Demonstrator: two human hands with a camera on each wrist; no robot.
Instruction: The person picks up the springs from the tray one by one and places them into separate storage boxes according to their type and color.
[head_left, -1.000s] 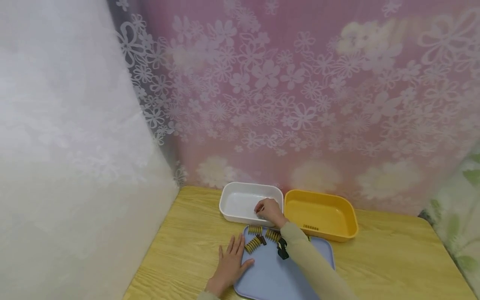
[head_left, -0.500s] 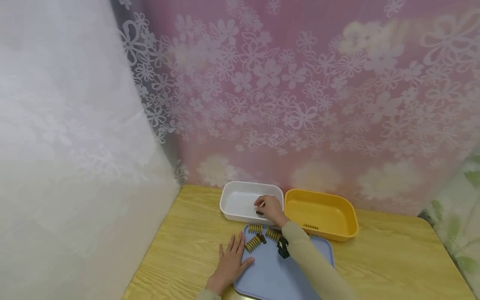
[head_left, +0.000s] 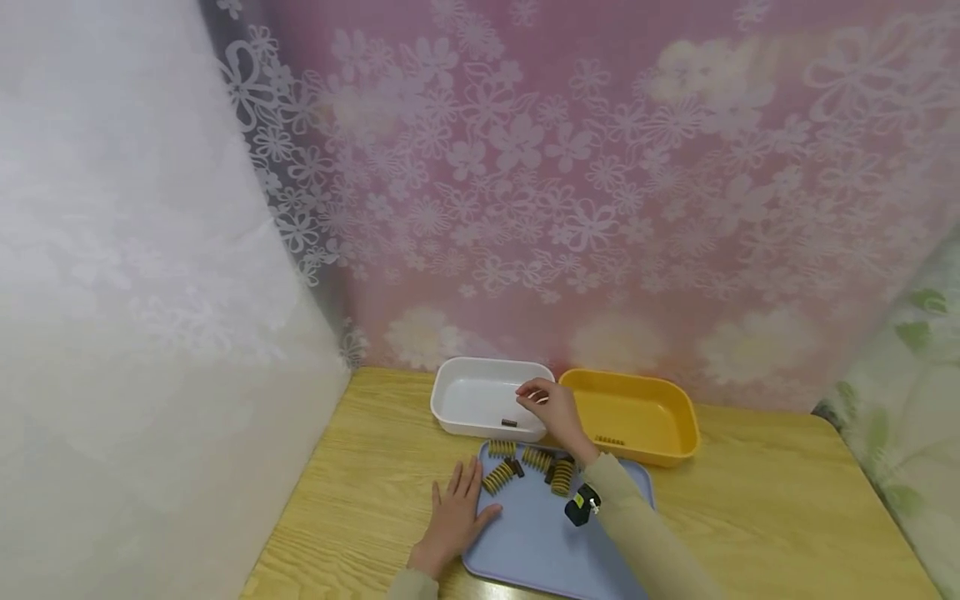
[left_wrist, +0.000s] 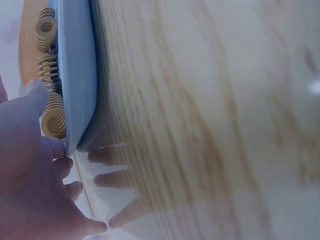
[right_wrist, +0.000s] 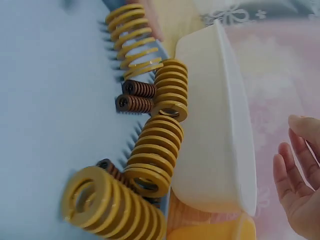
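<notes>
My right hand (head_left: 551, 408) hovers over the right end of a white bin (head_left: 442, 412), its fingers loosely bent and holding nothing. Below it, a small dark brown coil spring (head_left: 509, 423) lies on the bin's floor. Flat with spread fingers, my left hand (head_left: 453, 517) rests at the left edge of a blue tray (head_left: 525, 542). Several thick yellow coil springs (right_wrist: 155, 145) lie along the tray's far edge, with small brown coil springs (right_wrist: 135, 103) among them. In the left wrist view, the left thumb (left_wrist: 37, 95) overlaps the yellow springs.
A yellow bin (head_left: 686, 417) stands right of the white one and holds a coil spring (head_left: 610, 440) near its front wall. Both bins stand behind the tray on the wooden table (head_left: 787, 500), against a flowered pink curtain (head_left: 525, 167).
My right hand has let go of the small brown spring, which now lies in the white bin, and has lifted and drawn back to the right. The left hand has stayed put.
</notes>
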